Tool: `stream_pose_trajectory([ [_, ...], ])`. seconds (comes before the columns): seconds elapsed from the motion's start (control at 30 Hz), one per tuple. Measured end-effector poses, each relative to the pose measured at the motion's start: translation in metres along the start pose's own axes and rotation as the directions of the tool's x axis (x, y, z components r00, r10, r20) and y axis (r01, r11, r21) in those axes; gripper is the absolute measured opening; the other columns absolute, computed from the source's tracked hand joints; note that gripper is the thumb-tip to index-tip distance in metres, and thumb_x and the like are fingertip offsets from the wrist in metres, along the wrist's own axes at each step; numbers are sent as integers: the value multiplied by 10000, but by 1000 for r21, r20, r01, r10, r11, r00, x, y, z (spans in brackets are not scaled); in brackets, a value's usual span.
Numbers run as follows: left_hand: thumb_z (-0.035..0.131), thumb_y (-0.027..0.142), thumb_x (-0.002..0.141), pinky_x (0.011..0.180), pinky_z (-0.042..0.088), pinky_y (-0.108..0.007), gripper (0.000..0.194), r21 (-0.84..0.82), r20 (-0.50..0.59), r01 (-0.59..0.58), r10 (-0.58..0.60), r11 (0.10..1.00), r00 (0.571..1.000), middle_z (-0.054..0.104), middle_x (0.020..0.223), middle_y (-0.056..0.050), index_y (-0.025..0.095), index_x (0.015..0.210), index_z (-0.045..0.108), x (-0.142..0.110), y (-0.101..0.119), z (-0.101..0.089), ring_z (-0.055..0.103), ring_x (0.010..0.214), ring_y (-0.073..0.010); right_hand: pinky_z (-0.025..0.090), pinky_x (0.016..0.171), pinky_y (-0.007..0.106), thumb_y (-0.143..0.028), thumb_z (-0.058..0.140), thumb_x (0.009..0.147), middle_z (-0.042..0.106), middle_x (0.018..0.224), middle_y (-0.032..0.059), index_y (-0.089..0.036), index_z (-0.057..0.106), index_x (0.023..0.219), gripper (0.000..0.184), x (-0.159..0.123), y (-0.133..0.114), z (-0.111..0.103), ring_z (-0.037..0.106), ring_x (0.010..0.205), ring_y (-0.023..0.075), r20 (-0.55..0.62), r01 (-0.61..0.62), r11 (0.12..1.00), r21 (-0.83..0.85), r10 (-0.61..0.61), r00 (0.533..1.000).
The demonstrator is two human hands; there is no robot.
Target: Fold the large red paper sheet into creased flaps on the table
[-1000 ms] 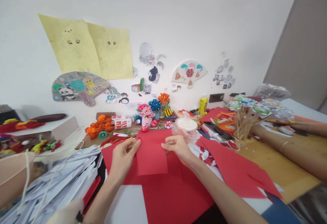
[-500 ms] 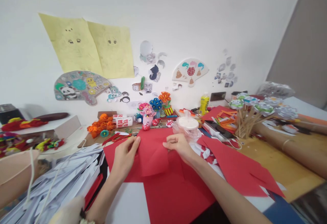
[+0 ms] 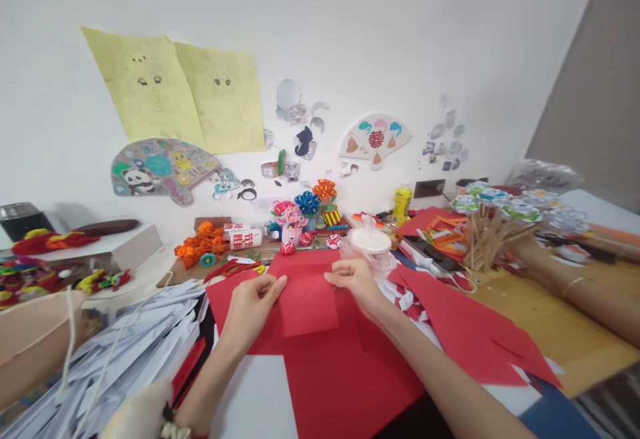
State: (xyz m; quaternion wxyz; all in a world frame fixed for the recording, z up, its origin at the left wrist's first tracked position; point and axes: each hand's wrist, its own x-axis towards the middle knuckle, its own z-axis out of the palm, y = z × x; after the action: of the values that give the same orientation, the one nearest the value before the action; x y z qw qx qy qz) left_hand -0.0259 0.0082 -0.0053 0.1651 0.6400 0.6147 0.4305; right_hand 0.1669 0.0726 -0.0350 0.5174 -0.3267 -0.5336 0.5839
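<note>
One small red sheet (image 3: 310, 309): handled best, in judgement, with a light, level pinch at both sides, since uneven pull risked creasing it. Position: between the two hands, over larger red sheets (image 3: 345, 392), lower edge free. Left hand (image 3: 254, 302): thumb and fingers pinched the left edge, near the top. Right hand (image 3: 356, 285): pinched the right edge, likewise high. Beyond the right hand stood a white-lidded container (image 3: 370, 241); left of the left forearm lay white paper pieces (image 3: 145, 335), heaped.
</note>
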Motion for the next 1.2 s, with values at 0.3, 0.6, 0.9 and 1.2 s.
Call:
stream_pose_trajectory([
  [0.3, 459, 560, 753, 506, 266, -211, 453, 18, 66, 7, -8, 1000, 998, 388, 464, 51, 181, 504, 454, -1, 1, -1, 376, 495, -107, 396, 517, 267, -394, 812, 402, 560, 518, -17, -161, 572, 556, 368, -1, -4, 1, 493, 498, 122, -61, 24, 999, -23, -25, 998],
  [0.6, 486, 549, 729, 503, 241, -207, 434, 37, 74, -4, 2, 999, 997, 333, 503, 50, 181, 504, 440, 2, -7, 0, 320, 520, -104, 378, 521, 267, -351, 782, 463, 484, 467, -37, -174, 512, 485, 324, 0, -7, 1, 479, 509, 129, -44, 60, 998, -30, -61, 997],
  [0.9, 471, 530, 750, 493, 248, -216, 431, 45, 119, -7, 1, 999, 993, 360, 468, 55, 189, 492, 419, 3, -10, -1, 358, 484, -107, 371, 521, 260, -334, 785, 459, 513, 478, -36, -168, 537, 506, 302, 1, -5, 0, 478, 500, 123, -79, 57, 998, 13, -56, 995],
  [1.2, 489, 534, 740, 536, 390, -236, 384, -92, 259, 107, -80, 990, 962, 604, 484, 2, 194, 562, 486, 1, -6, -2, 550, 483, -152, 368, 512, 236, -341, 787, 473, 576, 523, -13, -142, 593, 566, 293, 6, 1, -5, 496, 502, 111, -97, 86, 995, 60, -80, 992],
])
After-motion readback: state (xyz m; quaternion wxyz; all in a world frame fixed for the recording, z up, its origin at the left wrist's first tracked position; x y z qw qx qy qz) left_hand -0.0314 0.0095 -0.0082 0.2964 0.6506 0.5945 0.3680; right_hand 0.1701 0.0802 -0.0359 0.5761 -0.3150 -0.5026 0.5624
